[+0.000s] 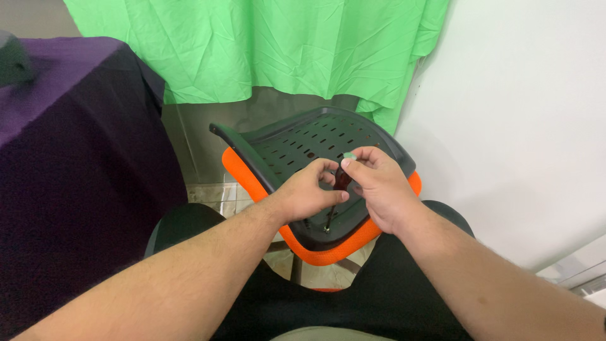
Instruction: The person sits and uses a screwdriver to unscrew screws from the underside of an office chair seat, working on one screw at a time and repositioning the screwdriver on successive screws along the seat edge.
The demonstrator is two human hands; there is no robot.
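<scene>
White wall [517, 126] on the right, tiled floor [214, 194] below. Nearest: black-clad lap [353, 303], both forearms reaching forward. Left hand [309, 192] and right hand [379, 189] meet over a dark grey perforated plastic chair back [309, 142] with orange mesh seat padding [334, 249]. Both hands pinch a small dark reddish screwdriver-like tool [339, 183], its tip down near the chair plastic; right fingertips also press a small pale green piece [349, 155]. Beyond: purple cloth-draped table [69, 139] at left, wrinkled green fabric backdrop [265, 44] farthest.

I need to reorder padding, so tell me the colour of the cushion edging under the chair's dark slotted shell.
Bright orange cushion edging, clearest in the head view, running beneath the dark grey shell.
</scene>
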